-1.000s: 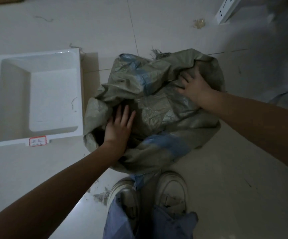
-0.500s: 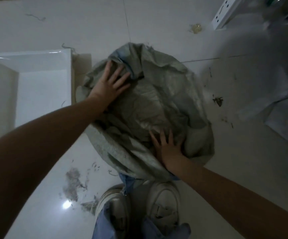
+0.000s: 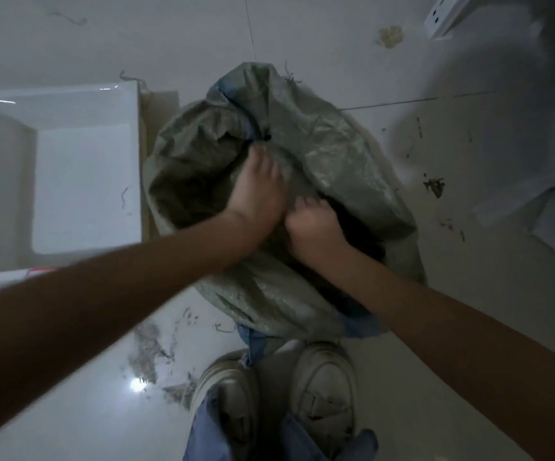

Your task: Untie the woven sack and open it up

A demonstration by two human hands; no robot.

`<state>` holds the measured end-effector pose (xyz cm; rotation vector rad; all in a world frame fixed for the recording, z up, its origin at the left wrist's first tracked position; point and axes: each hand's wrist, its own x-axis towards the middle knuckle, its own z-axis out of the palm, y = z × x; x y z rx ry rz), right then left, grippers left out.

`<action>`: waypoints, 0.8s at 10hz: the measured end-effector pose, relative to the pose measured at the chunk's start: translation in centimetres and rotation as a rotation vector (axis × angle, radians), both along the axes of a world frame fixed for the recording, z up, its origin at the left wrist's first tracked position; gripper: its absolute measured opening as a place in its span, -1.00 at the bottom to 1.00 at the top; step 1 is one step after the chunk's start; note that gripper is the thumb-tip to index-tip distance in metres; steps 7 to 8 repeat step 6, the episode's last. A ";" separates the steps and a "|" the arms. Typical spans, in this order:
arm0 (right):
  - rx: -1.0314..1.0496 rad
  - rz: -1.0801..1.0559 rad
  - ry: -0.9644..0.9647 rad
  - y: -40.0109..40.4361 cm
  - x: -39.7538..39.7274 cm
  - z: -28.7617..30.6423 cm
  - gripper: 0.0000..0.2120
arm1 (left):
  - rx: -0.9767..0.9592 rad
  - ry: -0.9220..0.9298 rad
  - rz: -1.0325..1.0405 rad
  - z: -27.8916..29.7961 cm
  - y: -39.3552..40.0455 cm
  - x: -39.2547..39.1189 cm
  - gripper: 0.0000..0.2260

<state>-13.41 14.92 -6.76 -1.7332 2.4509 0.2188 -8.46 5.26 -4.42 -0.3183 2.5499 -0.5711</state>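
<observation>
A grey-green woven sack with a blue stripe stands on the pale tiled floor, just ahead of my shoes. Its top is crumpled into loose folds. My left hand lies on the fabric at the sack's middle, fingers pointing away from me and pressed into a fold. My right hand sits right beside it, fingers curled tight around a bunch of the sack's cloth. The two hands almost touch. No tie or cord shows in this view.
A white rectangular plastic tub stands on the floor at the left, close to the sack. Bits of debris are scattered on the tiles right of the sack and near my shoes. A white perforated bracket lies top right.
My left hand came back from the sack's far left edge to its middle. My right hand moved up from the near edge and closed on the cloth beside it.
</observation>
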 end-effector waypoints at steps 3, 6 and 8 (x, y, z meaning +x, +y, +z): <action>0.492 -0.186 -0.152 -1.6 -7.5 -1.9 0.28 | 0.458 0.010 0.504 -6.0 -0.4 5.6 0.04; 0.516 -0.102 -0.043 -1.7 -8.0 -1.7 0.17 | 0.379 -0.026 0.262 -4.5 -4.7 5.2 -0.12; 0.516 -0.102 -0.043 -1.7 -8.0 -1.7 0.17 | 0.379 -0.026 0.262 -4.5 -4.7 5.2 -0.12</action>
